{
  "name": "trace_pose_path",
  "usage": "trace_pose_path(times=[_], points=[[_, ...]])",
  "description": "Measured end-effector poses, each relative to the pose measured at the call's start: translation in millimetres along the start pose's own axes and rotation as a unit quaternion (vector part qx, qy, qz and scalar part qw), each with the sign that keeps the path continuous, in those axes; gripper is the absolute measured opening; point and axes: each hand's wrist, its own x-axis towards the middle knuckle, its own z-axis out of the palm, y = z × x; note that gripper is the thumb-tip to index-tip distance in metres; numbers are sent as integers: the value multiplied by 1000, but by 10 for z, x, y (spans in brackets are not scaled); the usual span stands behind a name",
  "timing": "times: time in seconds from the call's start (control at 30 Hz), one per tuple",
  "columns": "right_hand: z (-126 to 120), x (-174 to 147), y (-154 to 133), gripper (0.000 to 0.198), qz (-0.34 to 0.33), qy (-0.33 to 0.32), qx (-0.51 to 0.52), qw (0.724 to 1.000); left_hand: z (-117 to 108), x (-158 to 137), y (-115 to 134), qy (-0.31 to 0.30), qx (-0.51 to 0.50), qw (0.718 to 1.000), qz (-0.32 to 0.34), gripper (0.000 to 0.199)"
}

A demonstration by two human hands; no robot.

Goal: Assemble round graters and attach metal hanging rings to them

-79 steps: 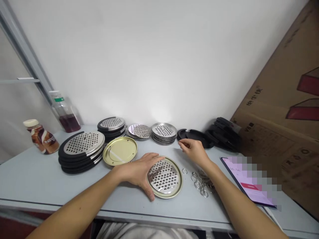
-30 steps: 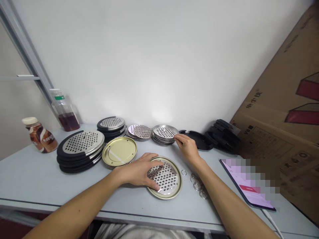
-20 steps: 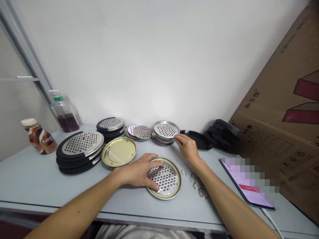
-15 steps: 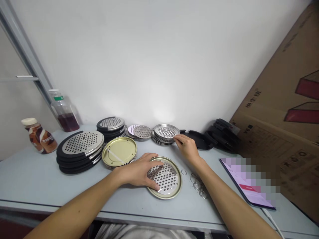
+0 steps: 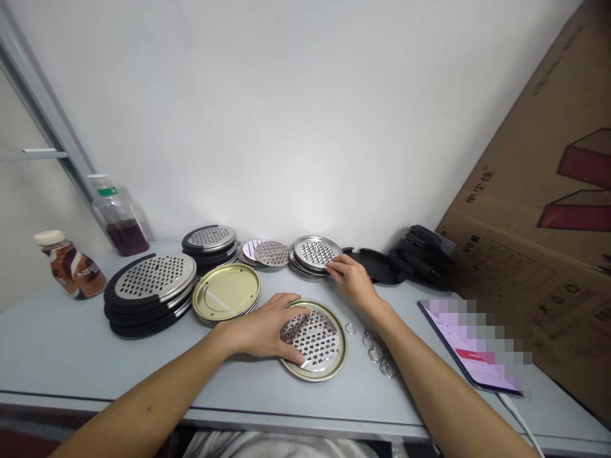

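My left hand (image 5: 262,327) lies over the left side of a round metal grater plate (image 5: 321,340) set in a gold-coloured rim, with thumb and fingers spread on it. Further back, my right hand (image 5: 352,280) pinches the near right edge of a silver-rimmed grater plate (image 5: 315,251) on top of a small stack. Several thin metal rings (image 5: 375,350) lie beside my right forearm, and one single ring (image 5: 350,329) sits apart from them. Left of my left hand is a stack of gold-coloured round lids (image 5: 226,291) with small holes.
Black-rimmed graters are stacked at the left (image 5: 153,292) and behind (image 5: 210,240). Loose perforated discs (image 5: 271,253) lie near the wall. Black plastic parts (image 5: 420,257) stand before a cardboard box (image 5: 525,242). A tablet (image 5: 470,356) with a cable, a coffee bottle (image 5: 71,267) and a dark drink bottle (image 5: 121,222) are also present.
My right hand has shifted slightly left along the stacked grater's edge. My left hand stays on the near plate. The whole view has moved a little.
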Motion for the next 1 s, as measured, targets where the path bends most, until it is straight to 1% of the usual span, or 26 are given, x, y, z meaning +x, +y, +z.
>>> trace_pose_path(times=[0.07, 0.2, 0.23, 0.4, 0.53, 0.6, 0.67, 0.73, 0.8, 0.9, 1.0], points=[[1, 0, 2, 22, -5, 2, 0, 1000, -2, 1, 1, 1, 0, 1000, 2, 83], [-8, 1, -3, 22, 4, 53, -5, 999, 3, 4, -3, 2, -1, 1000, 3, 84], [-8, 1, -4, 22, 5, 57, -5, 998, 4, 5, -4, 3, -3, 1000, 2, 85], [19, -5, -1, 22, -5, 20, -17, 1000, 11, -8, 3, 12, -18, 1000, 0, 87], [17, -6, 3, 21, -15, 1, -25, 1000, 24, -9, 3, 28, -10, 1000, 2, 87], [-3, 0, -2, 20, -6, 1, -10, 1000, 35, 31, -9, 52, 6, 998, 18, 83], [-24, 10, -14, 19, 6, 6, 9, 1000, 45, 114, -31, 95, 42, 994, 38, 77], [-37, 21, -31, 19, 15, 20, 28, 999, 49, 230, -58, 138, 99, 984, 53, 74], [-42, 29, -50, 20, 20, 42, 41, 998, 49, 349, -86, 169, 157, 970, 70, 72], [-50, 33, -77, 20, 31, 85, 61, 994, 56, 469, -116, 184, 204, 957, 89, 70], [-98, 41, -106, 20, 59, 137, 111, 982, 72, 492, -123, 188, 203, 957, 86, 69]])
